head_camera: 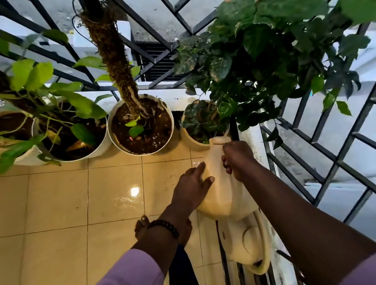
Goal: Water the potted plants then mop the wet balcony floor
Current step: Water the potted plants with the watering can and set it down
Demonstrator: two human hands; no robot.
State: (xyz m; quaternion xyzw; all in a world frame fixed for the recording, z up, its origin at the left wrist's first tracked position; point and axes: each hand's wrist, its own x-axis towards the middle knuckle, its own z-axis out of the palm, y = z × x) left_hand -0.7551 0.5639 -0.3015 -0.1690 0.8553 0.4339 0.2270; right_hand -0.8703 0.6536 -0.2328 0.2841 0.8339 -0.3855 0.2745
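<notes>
- the right hand (237, 159) gripped the neck of a cream jug (223, 190), fingers curled round it, just below the jug's mouth.
- the left hand (192, 189) lay against the jug's side at about 9 o'clock of it, fingers straight and a little apart, thumb pressed flat on the plastic.
- the jug was tilted, mouth at 12 o'clock, its lip touching or just over the near rim of the right pot (193, 142); no stream of water could be made out.
- the right pot held a dark variegated plant (254, 53) whose leaves spread up to 1 o'clock against the metal grille (312, 147).
- at 11 o'clock of the jug stood the middle pot (116, 143), white, with dark wet soil and a moss pole (112, 59) rising from it.
- at 9 o'clock of the middle pot, just beside it, stood the left pot (101, 146) with light green leaves.
- the tiled floor (56, 202) shone wet at 9 o'clock of the left hand, with a bright reflection.
- a bare foot (141, 227) showed beneath the left wrist, which wore a bead bracelet (165, 226).
- both forearms ended in lilac sleeves (132, 276) at 6 o'clock.
</notes>
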